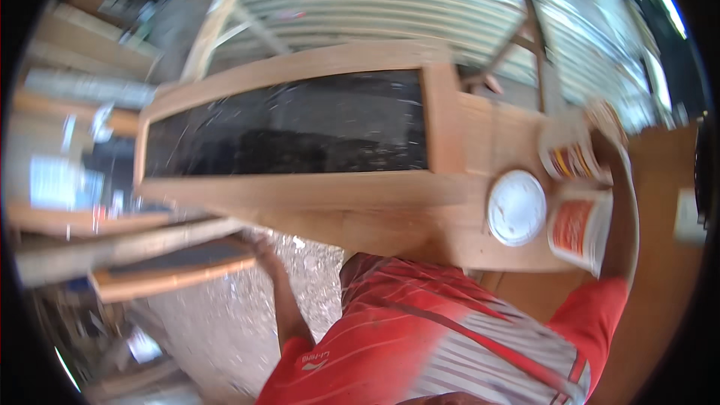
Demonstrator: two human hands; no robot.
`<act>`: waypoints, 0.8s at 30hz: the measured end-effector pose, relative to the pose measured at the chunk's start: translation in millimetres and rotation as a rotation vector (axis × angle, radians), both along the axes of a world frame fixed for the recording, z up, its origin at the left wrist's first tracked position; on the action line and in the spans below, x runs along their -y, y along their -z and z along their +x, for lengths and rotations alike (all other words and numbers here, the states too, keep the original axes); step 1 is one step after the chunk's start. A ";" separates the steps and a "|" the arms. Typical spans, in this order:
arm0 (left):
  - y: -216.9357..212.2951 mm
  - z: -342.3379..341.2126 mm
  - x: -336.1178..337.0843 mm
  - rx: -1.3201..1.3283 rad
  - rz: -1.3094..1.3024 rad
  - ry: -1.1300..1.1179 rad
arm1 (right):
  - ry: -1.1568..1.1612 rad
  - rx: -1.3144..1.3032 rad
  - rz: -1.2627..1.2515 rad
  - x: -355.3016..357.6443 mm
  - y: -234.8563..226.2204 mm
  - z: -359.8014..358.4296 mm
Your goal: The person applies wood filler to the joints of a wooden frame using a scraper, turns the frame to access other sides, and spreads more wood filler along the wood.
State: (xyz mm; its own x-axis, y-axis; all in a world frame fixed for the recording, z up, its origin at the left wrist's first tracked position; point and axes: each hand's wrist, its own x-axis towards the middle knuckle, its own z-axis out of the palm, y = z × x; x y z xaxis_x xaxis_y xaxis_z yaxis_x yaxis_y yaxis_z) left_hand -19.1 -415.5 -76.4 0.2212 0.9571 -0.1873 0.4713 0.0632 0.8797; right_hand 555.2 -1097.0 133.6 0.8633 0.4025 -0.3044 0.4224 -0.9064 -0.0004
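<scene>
A wooden frame with a dark glossy panel (292, 129) lies on a plywood board in front of me. My right hand (604, 148) reaches to the board's right end, up against a white tub with a coloured label (564, 151). Motion blur smears its fingers, and a grip on the tub cannot be made out. Close to that forearm stands a second tub with an orange label (574, 226). Beside the tubs is a round white lid (517, 208). My left hand (253, 241) hangs low, near the end of a wooden beam (135, 246); its fingers are blurred too.
The plywood board (390, 229) spans the space before my body. Another framed dark panel (176, 266) sits lower left, above littered ground (225, 322). Wooden trestle legs (214, 26) and corrugated metal sheeting (390, 7) stand beyond. A brown panel (667, 270) fills the right side.
</scene>
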 end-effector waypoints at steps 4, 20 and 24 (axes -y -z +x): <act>34.1 50.6 73.6 0.245 -0.081 0.013 | -0.009 -0.004 0.152 -10.2 25.0 26.0; -31.6 118.4 96.5 0.452 -0.096 0.026 | 0.094 -0.019 0.254 -121.3 37.8 31.7; -31.7 119.9 94.5 0.391 -0.117 0.014 | 0.108 -0.016 0.266 -117.5 38.0 26.4</act>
